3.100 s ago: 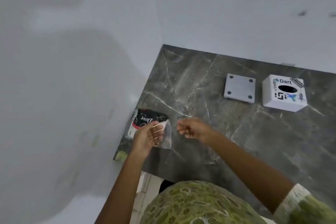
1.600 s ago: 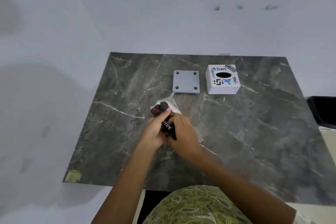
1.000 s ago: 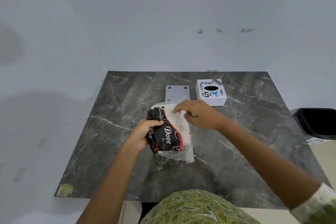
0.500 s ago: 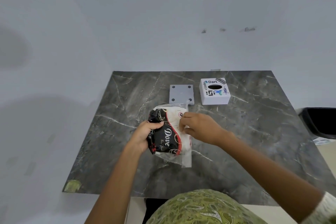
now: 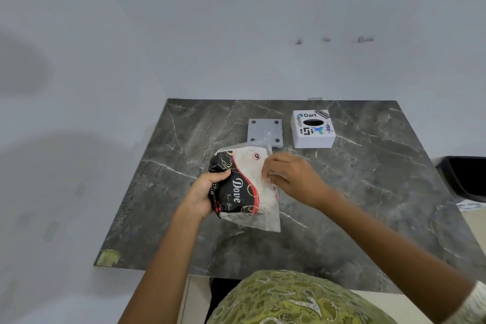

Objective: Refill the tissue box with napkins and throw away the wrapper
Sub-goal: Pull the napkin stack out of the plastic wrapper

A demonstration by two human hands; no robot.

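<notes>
A napkin pack [image 5: 244, 189] in a black, red and clear wrapper printed "Dove" sits over the middle of the dark marble table [image 5: 368, 192]. My left hand [image 5: 205, 192] grips its black left end. My right hand [image 5: 289, 176] pinches the clear right side of the wrapper, white napkins showing through. The white tissue box [image 5: 313, 130] with stickers and a dark oval slot stands at the back of the table. Its grey base plate [image 5: 264, 131] lies flat just left of it, partly behind the wrapper's top edge.
A black bin [image 5: 465, 179] stands on the floor past the table's right edge. A white wall runs behind and to the left of the table. A greenish patch [image 5: 107, 258] marks the table's front left corner.
The pack came from the table's left edge to the middle. Since a second ago my right hand has slid down from the pack's top edge to its right side.
</notes>
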